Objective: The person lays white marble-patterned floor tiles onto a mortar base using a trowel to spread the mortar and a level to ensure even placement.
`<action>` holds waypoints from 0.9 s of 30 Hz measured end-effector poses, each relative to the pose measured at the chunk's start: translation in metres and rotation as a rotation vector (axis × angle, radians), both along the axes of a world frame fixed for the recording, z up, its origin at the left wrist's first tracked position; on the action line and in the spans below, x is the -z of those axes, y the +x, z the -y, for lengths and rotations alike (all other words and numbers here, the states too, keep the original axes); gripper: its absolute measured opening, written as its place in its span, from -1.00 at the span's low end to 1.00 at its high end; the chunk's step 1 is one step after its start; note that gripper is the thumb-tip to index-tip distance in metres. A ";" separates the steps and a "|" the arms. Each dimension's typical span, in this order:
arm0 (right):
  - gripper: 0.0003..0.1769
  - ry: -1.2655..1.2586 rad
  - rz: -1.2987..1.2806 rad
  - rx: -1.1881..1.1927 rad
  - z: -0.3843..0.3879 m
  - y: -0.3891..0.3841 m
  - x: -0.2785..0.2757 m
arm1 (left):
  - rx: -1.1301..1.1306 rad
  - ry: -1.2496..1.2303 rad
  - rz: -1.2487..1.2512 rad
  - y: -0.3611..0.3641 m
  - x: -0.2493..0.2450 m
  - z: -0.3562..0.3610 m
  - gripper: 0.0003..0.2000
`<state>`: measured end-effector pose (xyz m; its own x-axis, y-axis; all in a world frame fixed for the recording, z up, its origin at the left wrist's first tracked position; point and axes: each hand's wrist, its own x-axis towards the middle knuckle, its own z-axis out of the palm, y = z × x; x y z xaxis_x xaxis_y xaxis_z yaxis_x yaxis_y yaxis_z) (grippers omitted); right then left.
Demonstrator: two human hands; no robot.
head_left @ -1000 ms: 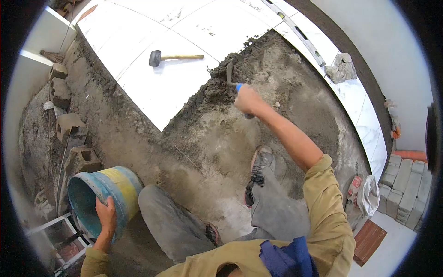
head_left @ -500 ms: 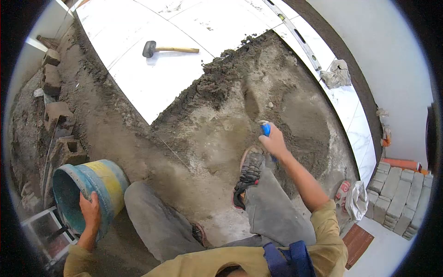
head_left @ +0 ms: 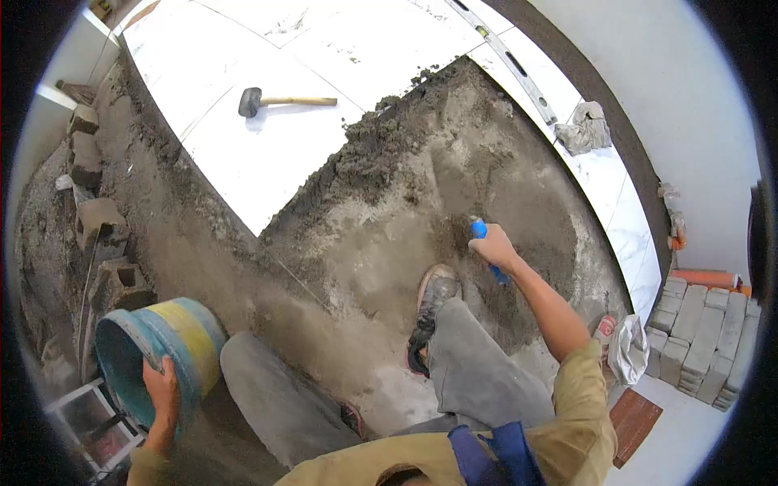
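Trowel [head_left: 479, 230], clamped by its blue handle in the right hand [head_left: 496, 249], sits on the mortar [head_left: 519, 190] at 3 o'clock; flat, even pulls should level it best, with the left hand [head_left: 162, 387] gripping the bucket [head_left: 193, 328] at 8 o'clock.

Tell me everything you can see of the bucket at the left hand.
The bucket looks like worn plastic, blue with a broad yellow band outside and a grimy blue inside. It lies tipped on the sandy ground, mouth facing left. The left hand grips its rim. It sits between a hollow concrete block and the grey trouser leg. Contents cannot be seen.
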<state>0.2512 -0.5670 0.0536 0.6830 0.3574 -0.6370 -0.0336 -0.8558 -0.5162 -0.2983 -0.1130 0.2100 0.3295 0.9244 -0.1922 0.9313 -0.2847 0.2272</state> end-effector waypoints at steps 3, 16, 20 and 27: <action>-0.84 0.296 -0.284 0.198 -0.027 0.033 -0.043 | -0.030 -0.073 0.025 0.002 0.003 0.003 -0.42; -0.49 -0.115 0.527 0.128 -0.131 0.320 0.005 | -0.163 -0.004 -0.205 0.003 -0.001 0.003 -0.29; -0.43 -0.316 0.499 0.087 -0.140 0.351 0.015 | -0.149 -0.028 -0.207 -0.016 0.008 -0.005 -0.29; -0.37 -0.218 0.598 -0.167 -0.146 0.352 0.047 | -0.138 0.022 -0.198 -0.005 0.002 0.003 -0.40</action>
<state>0.6031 -0.4214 0.0071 0.8883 0.3948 -0.2345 0.3473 -0.9118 -0.2192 -0.3035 -0.1164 0.2081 0.1575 0.9629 -0.2193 0.9875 -0.1544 0.0313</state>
